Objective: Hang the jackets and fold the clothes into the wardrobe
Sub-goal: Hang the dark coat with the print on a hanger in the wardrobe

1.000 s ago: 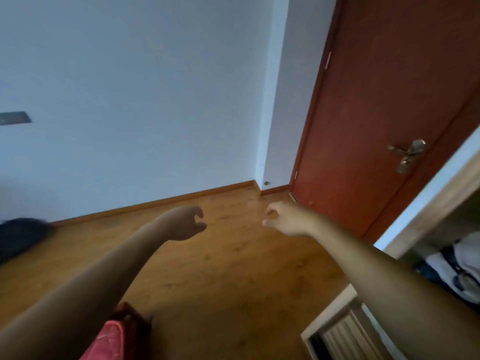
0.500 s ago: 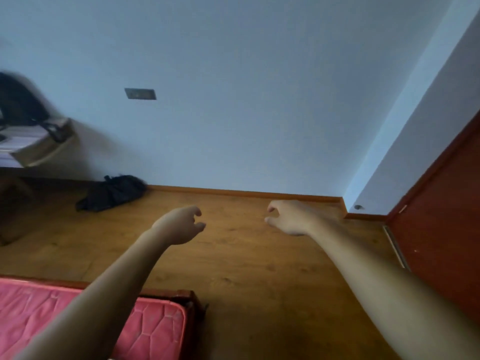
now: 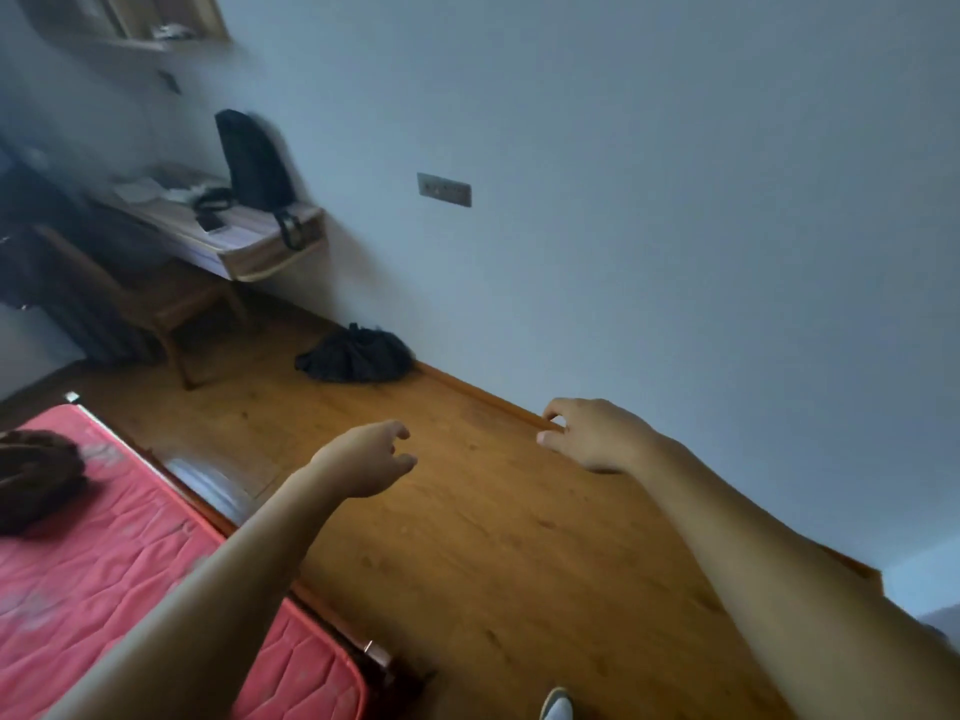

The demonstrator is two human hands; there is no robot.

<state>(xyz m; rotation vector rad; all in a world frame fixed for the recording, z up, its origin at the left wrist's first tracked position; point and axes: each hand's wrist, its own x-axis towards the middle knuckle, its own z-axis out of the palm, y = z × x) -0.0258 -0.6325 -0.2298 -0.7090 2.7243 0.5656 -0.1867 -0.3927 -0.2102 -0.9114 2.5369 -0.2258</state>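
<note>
Holding nothing: left hand (image 3: 363, 457) and right hand (image 3: 597, 433) apart, fingers loosely curled; dark garment (image 3: 36, 475) on red mattress (image 3: 130, 563), black heap (image 3: 356, 356) on floor (image 3: 493, 537) by the wall; likely both still to do; wardrobe out of view.

Left hand (image 3: 369, 459) and right hand (image 3: 592, 433) are hovering apart over the floor (image 3: 493, 537), fingers loosely curled and holding nothing. Bare boards are running from 6 o'clock up to 1. Wall (image 3: 675, 200) is closing off 12 through 3. Bed (image 3: 104, 589) is edging in at 7 to 8, with a dark garment (image 3: 36, 475) lying on it at 9. Black heap (image 3: 356, 356) is sitting on the floor at 11, against the wall. Chair (image 3: 156, 298) and surface (image 3: 249, 241) with backpack (image 3: 252, 158) are crowding 10.
</note>
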